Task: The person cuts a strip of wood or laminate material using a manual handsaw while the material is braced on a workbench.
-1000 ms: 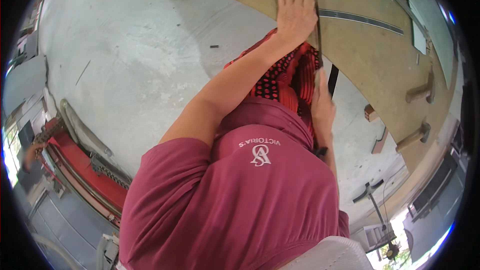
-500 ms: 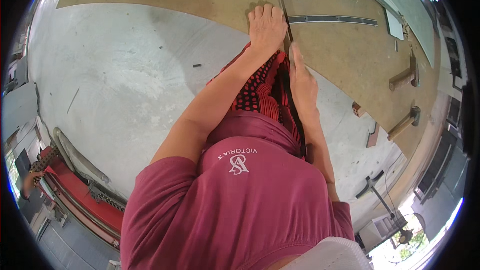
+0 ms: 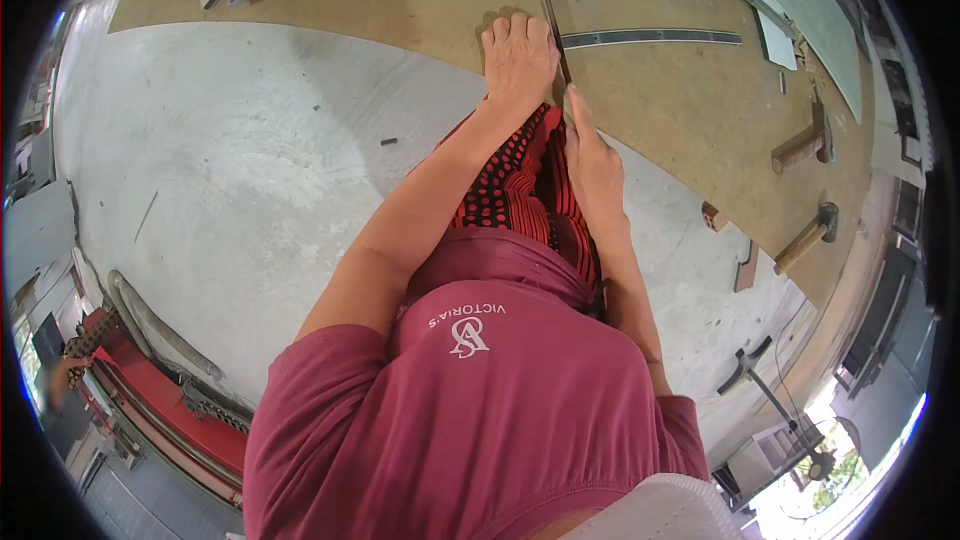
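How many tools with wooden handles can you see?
2: a hammer on the brown board at right, and another wooden-handled tool just farther up. More may be hidden.

Tan work surface bearing dark flat strip, hammer; pale floor bearing small dark piece.

White lettering and a white monogram of entwined letters stand upside down in this view on the maroon shirt front.
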Demonstrator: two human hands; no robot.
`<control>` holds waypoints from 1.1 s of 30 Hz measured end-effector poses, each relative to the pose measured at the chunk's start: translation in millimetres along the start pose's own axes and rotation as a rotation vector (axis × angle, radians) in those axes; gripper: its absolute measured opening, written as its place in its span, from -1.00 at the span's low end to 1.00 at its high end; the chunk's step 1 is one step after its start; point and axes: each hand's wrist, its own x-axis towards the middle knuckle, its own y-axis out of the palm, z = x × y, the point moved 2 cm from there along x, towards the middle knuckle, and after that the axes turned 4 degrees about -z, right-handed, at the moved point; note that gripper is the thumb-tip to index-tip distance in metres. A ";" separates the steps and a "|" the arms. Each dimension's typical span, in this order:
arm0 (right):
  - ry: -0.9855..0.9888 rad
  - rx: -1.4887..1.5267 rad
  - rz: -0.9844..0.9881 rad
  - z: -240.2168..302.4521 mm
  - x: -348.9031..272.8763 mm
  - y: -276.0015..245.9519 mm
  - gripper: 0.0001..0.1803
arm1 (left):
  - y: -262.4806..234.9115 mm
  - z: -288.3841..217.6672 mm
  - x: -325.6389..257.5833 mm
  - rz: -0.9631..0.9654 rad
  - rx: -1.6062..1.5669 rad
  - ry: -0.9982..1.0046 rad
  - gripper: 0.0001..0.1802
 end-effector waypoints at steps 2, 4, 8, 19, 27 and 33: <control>-0.070 0.061 -0.054 0.5 6.3 -2.9 -0.44 | -2.0 -1.1 -0.2 0.004 -0.001 -0.005 -0.84; -0.087 0.101 -0.041 -11.0 -2.3 -7.3 -0.42 | -3.5 0.6 -0.9 0.037 -0.041 -0.038 -0.88; -0.054 0.119 -0.106 -34.2 -27.5 -31.3 -0.43 | -4.8 7.4 8.7 0.031 -0.101 -0.103 -0.90; 0.019 0.179 -0.189 -32.5 -37.4 -22.4 -0.41 | 14.5 -28.3 5.5 0.067 -0.228 -0.031 -0.81; 0.178 0.094 0.001 -34.3 -45.9 -15.5 -0.39 | 9.6 -26.7 1.1 0.056 -0.231 0.042 -0.78; 0.062 0.083 -0.122 -36.3 -47.0 -5.8 -0.39 | 20.0 -37.2 6.3 0.066 -0.121 -0.059 -0.82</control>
